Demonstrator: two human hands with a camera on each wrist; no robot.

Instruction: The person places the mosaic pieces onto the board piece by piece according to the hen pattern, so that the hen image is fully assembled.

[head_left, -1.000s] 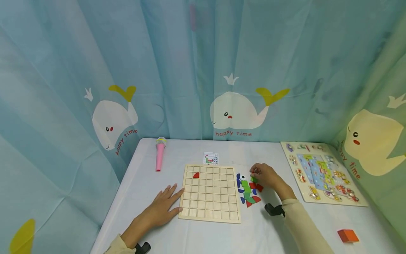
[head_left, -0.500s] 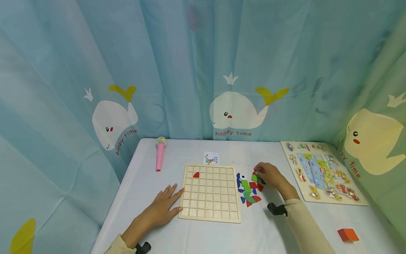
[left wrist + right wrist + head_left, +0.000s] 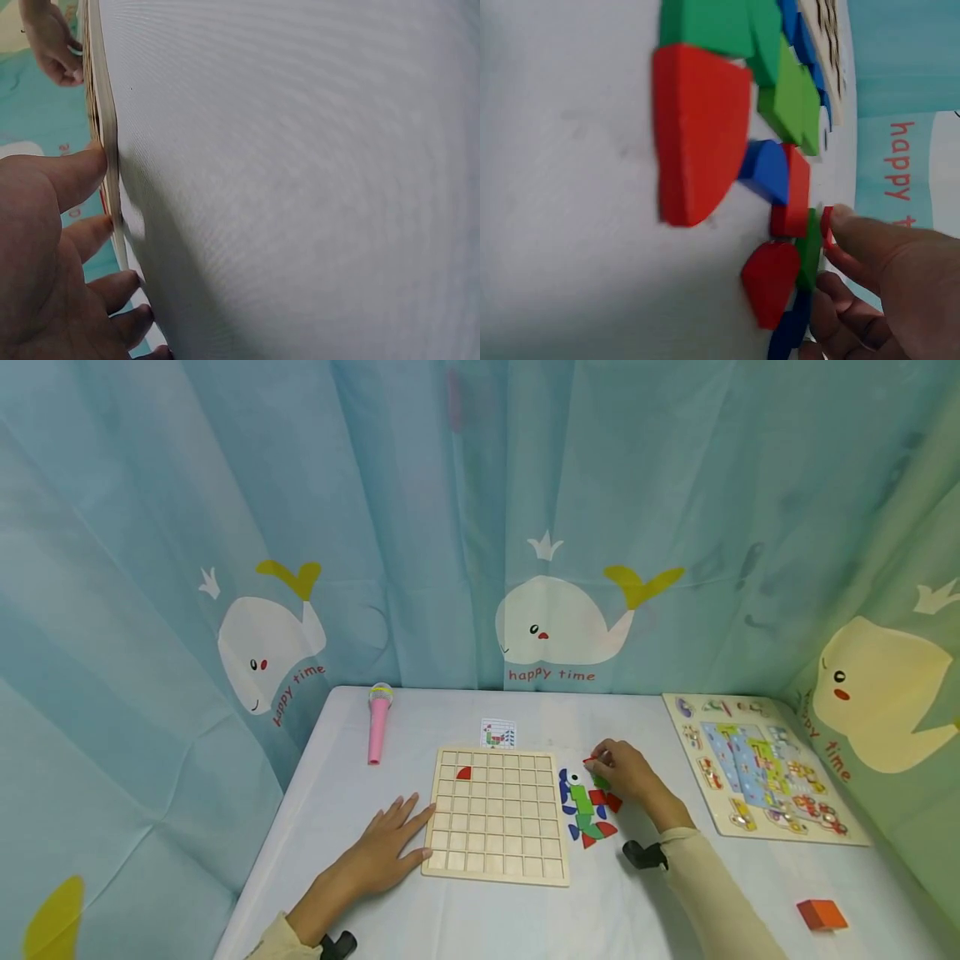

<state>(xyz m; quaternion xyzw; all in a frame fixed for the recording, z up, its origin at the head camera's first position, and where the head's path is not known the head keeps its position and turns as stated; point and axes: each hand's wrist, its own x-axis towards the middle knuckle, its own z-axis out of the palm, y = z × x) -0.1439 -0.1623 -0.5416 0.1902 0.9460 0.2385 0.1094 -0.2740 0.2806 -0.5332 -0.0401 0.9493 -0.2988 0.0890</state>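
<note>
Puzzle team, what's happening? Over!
Left hand touching grid board. Right hand pinching a red piece. One red quarter-circle on grid board. Loose pieces between right hand and grid board.

The red piece is partly covered by the right hand. Details on the card are too small to be read. The left sleeve is cropped at the bottom.

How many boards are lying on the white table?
2: the beige wooden grid board touched by the left hand, and the beige picture-puzzle board off to the right. No others show.
</note>
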